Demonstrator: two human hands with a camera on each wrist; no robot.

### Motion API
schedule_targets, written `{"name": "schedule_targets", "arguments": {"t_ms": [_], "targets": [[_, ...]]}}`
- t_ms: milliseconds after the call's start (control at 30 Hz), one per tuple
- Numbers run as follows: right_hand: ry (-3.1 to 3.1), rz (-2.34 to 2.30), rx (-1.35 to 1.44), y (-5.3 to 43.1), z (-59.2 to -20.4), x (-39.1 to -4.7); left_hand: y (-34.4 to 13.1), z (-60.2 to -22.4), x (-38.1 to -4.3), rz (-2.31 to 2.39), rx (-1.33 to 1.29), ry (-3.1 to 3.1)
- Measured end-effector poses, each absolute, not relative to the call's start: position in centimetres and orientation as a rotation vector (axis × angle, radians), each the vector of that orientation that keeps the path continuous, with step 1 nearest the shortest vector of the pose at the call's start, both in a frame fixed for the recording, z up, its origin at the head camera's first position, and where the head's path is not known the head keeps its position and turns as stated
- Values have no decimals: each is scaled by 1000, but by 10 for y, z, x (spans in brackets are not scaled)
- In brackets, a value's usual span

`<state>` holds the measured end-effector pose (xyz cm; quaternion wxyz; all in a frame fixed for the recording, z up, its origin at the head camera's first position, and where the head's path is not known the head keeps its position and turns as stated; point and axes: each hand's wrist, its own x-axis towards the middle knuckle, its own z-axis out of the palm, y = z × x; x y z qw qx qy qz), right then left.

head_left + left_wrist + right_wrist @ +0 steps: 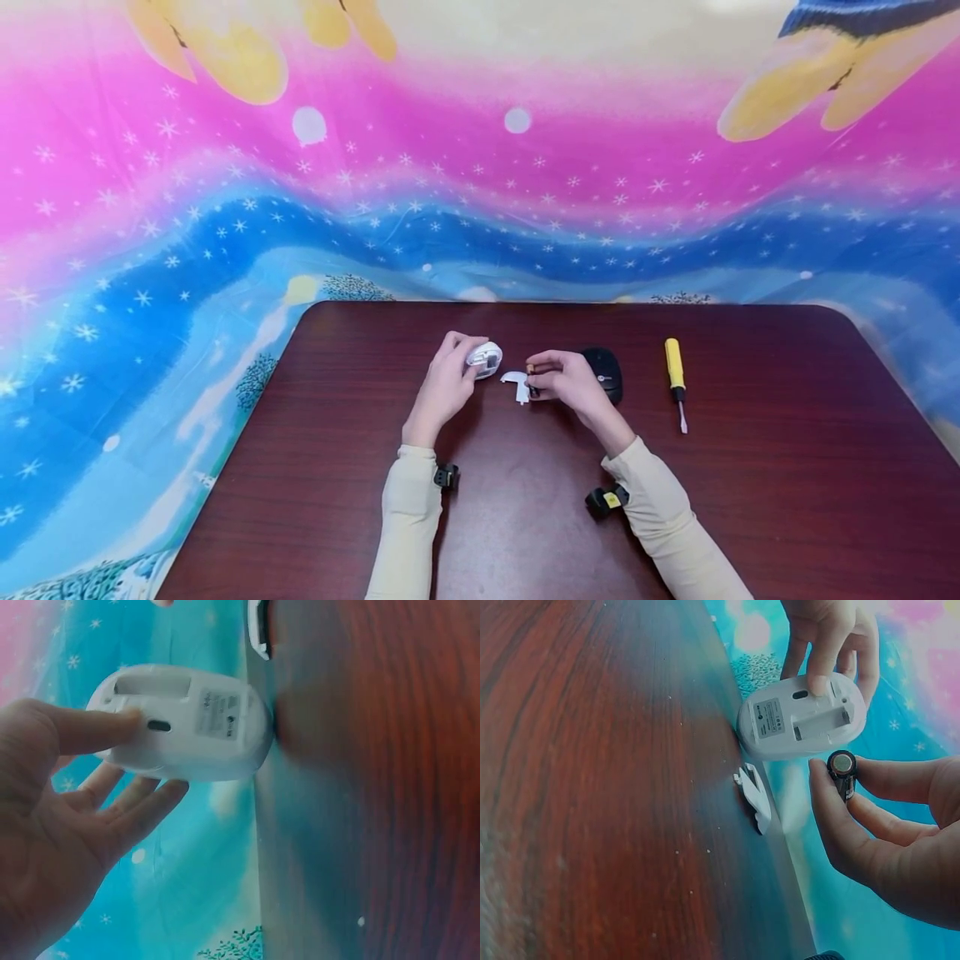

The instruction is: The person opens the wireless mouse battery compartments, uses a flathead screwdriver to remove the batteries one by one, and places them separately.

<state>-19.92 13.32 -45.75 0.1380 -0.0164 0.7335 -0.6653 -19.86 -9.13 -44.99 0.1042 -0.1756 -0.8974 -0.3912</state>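
Note:
A white computer mouse [202, 742] is held by my left hand [444, 379], thumb on its underside and fingers around the back. Its underside shows a label, a dark sensor window and an uncovered battery slot [821, 724] with no battery in it. My right hand [573, 383] pinches a small black battery [842, 771] with a copper-coloured end between thumb and fingers, apart from the mouse. Between the hands, the white battery cover [517, 385] lies on the table, close to the right fingertips.
On the dark red-brown wooden table [517, 500], a black rounded object [606, 371] sits partly behind the right hand. Farther right lies a screwdriver [675, 371] with a yellow handle. A colourful printed cloth [480, 167] hangs behind the table.

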Motion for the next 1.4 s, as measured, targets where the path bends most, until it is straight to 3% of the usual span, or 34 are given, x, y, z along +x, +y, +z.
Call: {"name": "schedule_targets", "arguments": {"t_ms": [333, 967, 1400], "targets": [[2172, -1867, -67, 134, -463, -195, -97, -453, -198, -1260, -566, -2717], [2252, -1749, -64, 124, -474, -201, -104, -451, -194, -988, -733, -2947], [2345, -1741, -24, 121, -473, -211, -103, -457, -197, -1097, -669, -3017]]}}
